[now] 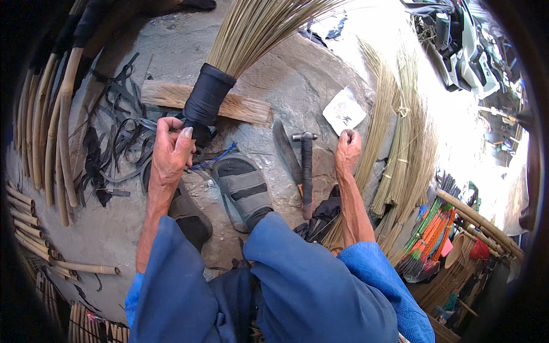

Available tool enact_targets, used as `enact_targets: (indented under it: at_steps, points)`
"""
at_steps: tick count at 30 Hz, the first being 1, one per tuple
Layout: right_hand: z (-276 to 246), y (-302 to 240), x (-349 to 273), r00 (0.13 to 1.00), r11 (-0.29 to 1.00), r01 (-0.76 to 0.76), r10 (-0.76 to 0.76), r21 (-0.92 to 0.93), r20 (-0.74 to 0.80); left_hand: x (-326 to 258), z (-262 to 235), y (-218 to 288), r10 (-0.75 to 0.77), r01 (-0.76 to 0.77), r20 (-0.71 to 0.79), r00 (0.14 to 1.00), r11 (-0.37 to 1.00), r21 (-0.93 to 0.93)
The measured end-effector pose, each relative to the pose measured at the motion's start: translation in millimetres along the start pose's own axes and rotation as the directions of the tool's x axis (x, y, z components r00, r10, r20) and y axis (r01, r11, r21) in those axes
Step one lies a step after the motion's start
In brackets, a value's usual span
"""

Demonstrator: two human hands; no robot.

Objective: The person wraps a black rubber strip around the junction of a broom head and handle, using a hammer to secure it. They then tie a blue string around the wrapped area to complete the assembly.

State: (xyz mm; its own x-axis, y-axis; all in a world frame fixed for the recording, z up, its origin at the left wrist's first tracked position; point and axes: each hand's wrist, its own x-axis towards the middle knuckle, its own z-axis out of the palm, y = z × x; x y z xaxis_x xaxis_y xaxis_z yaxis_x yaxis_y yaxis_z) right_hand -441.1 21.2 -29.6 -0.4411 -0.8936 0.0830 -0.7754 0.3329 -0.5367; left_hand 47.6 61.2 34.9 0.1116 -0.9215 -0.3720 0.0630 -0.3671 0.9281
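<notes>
A broom (251, 40) of long, thin straw stalks has its neck bound with a black rubber wrapping (207, 94). It rests slanted over a wooden board (246, 107), stalks pointing up and away. My left hand (170, 150) is closed at the narrow lower end of that neck, thumb against the fingers. On the right, my right hand (347, 151) is closed, its fingertips at the lower edge of a white sheet (344, 111); whether it grips the sheet or something small, I cannot make out. A hammer (307, 171) with a black-wrapped handle and a dark blade (286, 150) lie between my hands.
Black rubber strips (117, 126) lie tangled left of the broom. Wooden poles (57, 126) lean at the far left, above stacked short sticks (28, 228). Straw bundles (400, 137) lie at right, near colourful goods (429, 240). My sandalled foot (243, 186) rests below the board.
</notes>
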Motion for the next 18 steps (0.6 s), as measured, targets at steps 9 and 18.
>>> enact_targets:
  at_steps: [9, 18]
  points:
    - [16, 22, 33, 0.991, 0.986, 0.090, -0.102, -0.138, -0.082, 11, -1, -16, -0.085, 0.087, -0.030, 0.996, 0.995, 0.058]
    - [34, 44, 36, 0.981, 0.972, 0.098, -0.130, -0.211, -0.141, 12, 1, -15, -0.087, 0.089, -0.043, 0.995, 0.995, 0.044]
